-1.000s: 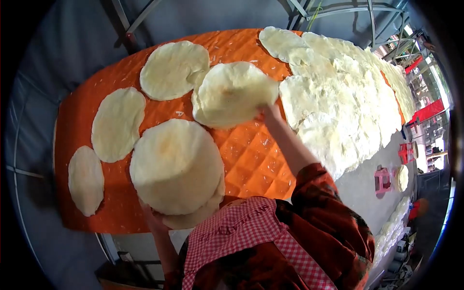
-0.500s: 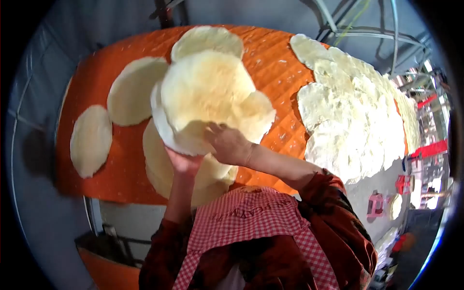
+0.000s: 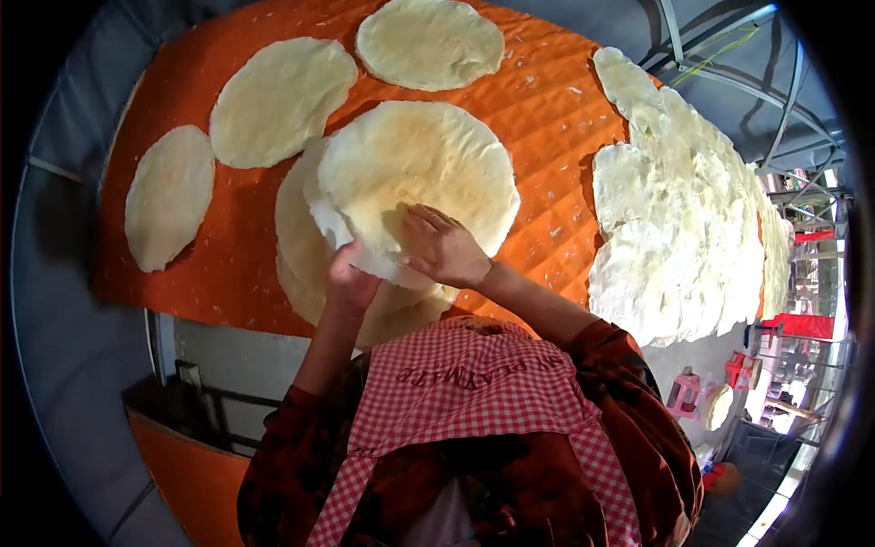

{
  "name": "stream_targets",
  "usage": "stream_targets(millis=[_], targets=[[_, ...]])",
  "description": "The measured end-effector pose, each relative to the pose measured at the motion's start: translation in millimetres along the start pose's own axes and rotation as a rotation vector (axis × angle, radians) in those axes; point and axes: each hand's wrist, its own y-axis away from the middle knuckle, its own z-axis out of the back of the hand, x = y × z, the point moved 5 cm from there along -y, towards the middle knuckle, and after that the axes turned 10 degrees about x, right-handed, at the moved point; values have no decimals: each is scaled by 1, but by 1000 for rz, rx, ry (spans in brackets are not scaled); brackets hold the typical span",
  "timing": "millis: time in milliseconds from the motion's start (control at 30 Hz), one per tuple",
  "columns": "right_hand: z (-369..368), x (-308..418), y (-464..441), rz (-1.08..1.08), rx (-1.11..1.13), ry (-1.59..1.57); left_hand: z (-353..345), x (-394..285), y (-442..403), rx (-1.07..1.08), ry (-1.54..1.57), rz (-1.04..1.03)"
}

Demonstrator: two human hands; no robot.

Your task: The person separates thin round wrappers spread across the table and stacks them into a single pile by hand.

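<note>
A large, thin round flatbread (image 3: 415,150) is in front of me, with at least one more layer showing under its left edge. My left hand (image 3: 351,283) grips that near-left edge, thumb on the upper side and the other fingers hidden beneath. On the top surface near the front edge rests my right hand (image 3: 444,248), palm down with its fingers stretched out. Below the held bread, a lower pile of flatbreads (image 3: 296,242) lies on the orange quilted cover (image 3: 551,118).
Separate flatbreads lie at the far side (image 3: 428,44), upper left (image 3: 283,100) and far left (image 3: 170,199). A broad overlapping layer of flatbreads (image 3: 679,228) covers the table's right part. Beyond it stand a pink stool (image 3: 684,392) and metal frame poles (image 3: 670,32).
The held flatbread has come down flatter over the pile, and its folded right part now lies spread out. My right hand has shifted slightly right. The camera view has tilted down.
</note>
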Motion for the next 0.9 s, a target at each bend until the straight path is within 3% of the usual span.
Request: stream_targets(millis=[200, 400, 500, 600, 700, 900], targets=[[2, -5, -11, 0, -35, -186, 9, -2, 3, -34, -409, -6], [4, -29, -14, -90, -11, -450, -5, -3, 0, -215, -279, 11], [-2, -33, -12, -77, -31, -455, -6, -4, -1, -251, -309, -1], [7, -6, -12, 149, -130, -216, 4, -1, 0, -271, -318, 15], [5, 1, -10, -1, -154, -141, -8, -5, 0, -350, -375, -13], [-6, 7, -24, -78, -96, -63, 10, -2, 1, -373, -511, -75]])
